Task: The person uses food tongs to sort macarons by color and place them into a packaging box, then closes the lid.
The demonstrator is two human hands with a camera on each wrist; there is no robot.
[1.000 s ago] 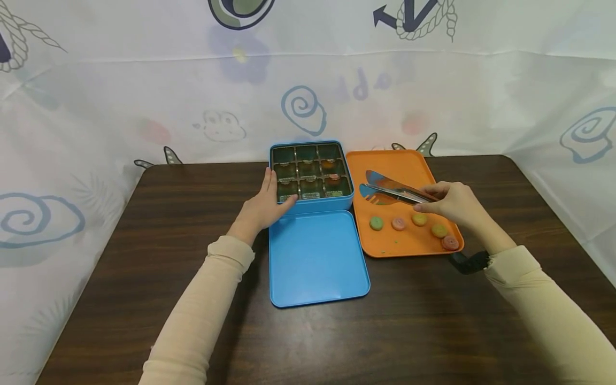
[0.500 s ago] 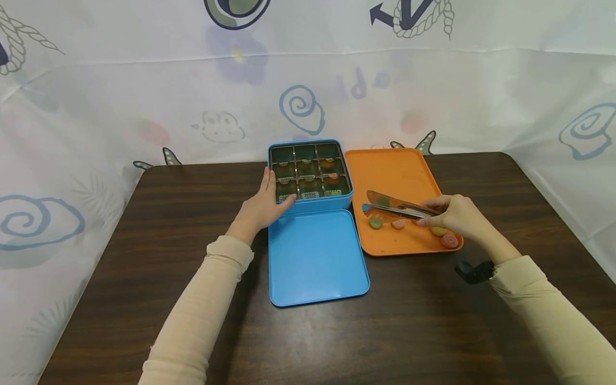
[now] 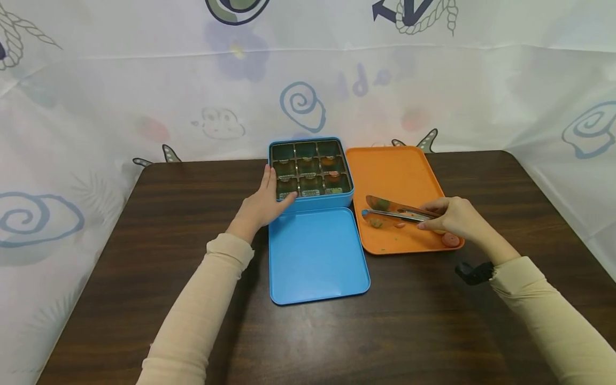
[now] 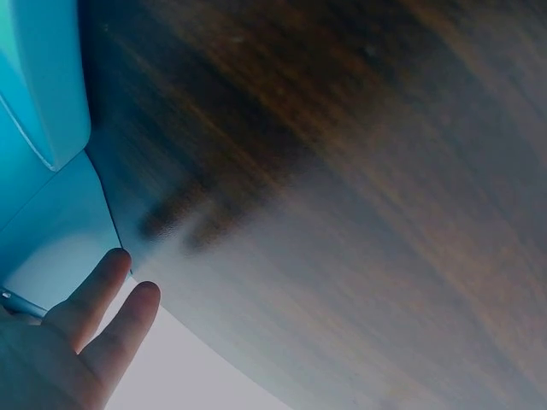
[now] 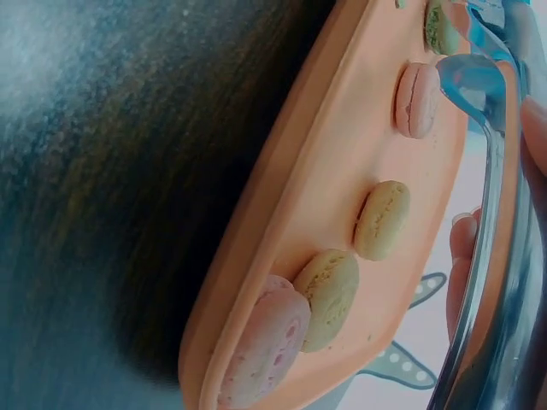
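Right hand (image 3: 453, 217) grips tongs (image 3: 397, 215), long axis running left over the orange tray (image 3: 392, 168), spread tips near the green macaron (image 5: 439, 31) at its left side, so right hand nearer; left hand (image 3: 260, 208), fingers straight, rests against blue box (image 3: 323, 202). Green macaron partly cut off in right wrist view, tip contact can't be told, yellow macarons (image 5: 382, 220) mostly hidden in head view

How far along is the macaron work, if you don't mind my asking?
Done: the blue tin already stands open; colour shows in some compartments, though its source is unclear. In hand: the right hand grips metal tongs near the green macaron, while the left hand touches the tin. Remaining, apparently: all five macarons are on the orange tray.
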